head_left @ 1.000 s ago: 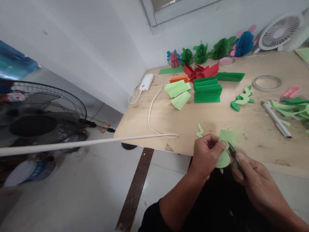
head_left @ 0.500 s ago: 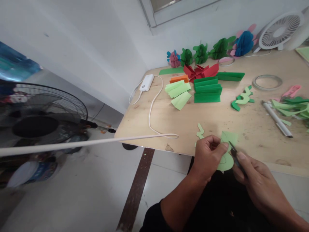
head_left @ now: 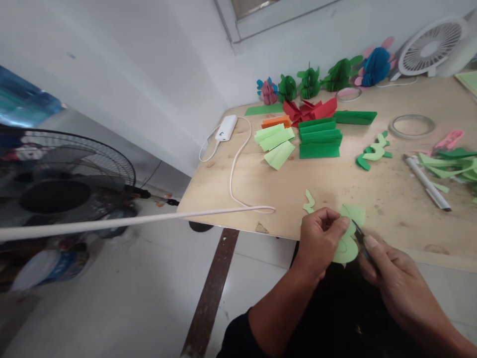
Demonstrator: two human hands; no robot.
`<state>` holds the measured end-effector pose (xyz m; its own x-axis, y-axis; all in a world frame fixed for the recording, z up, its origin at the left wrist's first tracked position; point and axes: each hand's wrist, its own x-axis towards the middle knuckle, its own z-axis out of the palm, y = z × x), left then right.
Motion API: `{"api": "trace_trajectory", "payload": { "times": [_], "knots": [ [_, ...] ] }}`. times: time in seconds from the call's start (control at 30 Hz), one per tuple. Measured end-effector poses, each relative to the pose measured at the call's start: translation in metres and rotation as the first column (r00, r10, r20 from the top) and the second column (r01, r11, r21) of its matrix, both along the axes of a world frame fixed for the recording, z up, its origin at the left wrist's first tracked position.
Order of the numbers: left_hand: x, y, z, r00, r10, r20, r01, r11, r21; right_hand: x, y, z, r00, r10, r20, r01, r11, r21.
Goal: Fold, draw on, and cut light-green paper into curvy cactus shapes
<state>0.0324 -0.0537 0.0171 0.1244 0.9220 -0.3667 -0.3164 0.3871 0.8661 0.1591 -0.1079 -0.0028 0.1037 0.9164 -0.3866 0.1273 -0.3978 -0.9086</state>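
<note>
Two hands of yours meet at the near edge of the bench point(head_left: 212, 191), in front of your dark clothing. Your left hand point(head_left: 321, 241) pinches a light-green paper point(head_left: 345, 249) between thumb and fingers; its upper part reaches over the bench and its rounded lower part hangs at the edge, with a drawn outline showing. Your right hand point(head_left: 389, 271) has its fingers wrapped about the dark scissors point(head_left: 360, 236), the blades up against the paper's right side; how far apart the blades stand, you cannot tell from here.

Just beyond your left hand lies a wavy light-green strip point(head_left: 309, 201), partly hidden by it. Farther back you have light-green folded slips point(head_left: 278, 155) next to dark-green folded papers point(head_left: 320, 149), with red folded papers point(head_left: 313, 110) and an orange folded paper point(head_left: 276, 121) behind them. Right of those lie wavy cut pieces point(head_left: 379, 152), light green over dark green. A silver pen point(head_left: 428, 184) rests beside a heap of green offcuts point(head_left: 458, 168). Along the wall, five paper figures point(head_left: 338, 75) stand in a row, ending near a white fan point(head_left: 430, 48).
</note>
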Motion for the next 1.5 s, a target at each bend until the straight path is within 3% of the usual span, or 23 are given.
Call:
{"api": "trace_trajectory", "payload": {
  "times": [0.5, 0.8, 1.23, 1.5],
  "knots": [
    [0.004, 0.001, -0.009, 0.999, -0.042, -0.013, 0.042, 0.999, -0.007, 0.001, 0.000, -0.002, 0.997, -0.031, -0.066, 0.031, 1.000, -0.004],
    [0.003, -0.001, 0.000, 1.000, -0.014, -0.005, 0.014, 1.000, -0.006, 0.000, 0.000, 0.002, 0.999, -0.013, 0.049, 0.013, 1.000, 0.007],
    [0.005, -0.001, 0.003, 1.000, -0.006, -0.012, 0.006, 0.999, 0.032, 0.003, -0.001, -0.007, 0.996, -0.067, -0.063, 0.065, 0.997, -0.047],
    [0.004, 0.000, 0.003, 1.000, -0.005, 0.014, 0.005, 1.000, 0.020, 0.000, 0.001, -0.004, 0.998, -0.064, -0.027, 0.063, 0.997, -0.035]
  ]
}}
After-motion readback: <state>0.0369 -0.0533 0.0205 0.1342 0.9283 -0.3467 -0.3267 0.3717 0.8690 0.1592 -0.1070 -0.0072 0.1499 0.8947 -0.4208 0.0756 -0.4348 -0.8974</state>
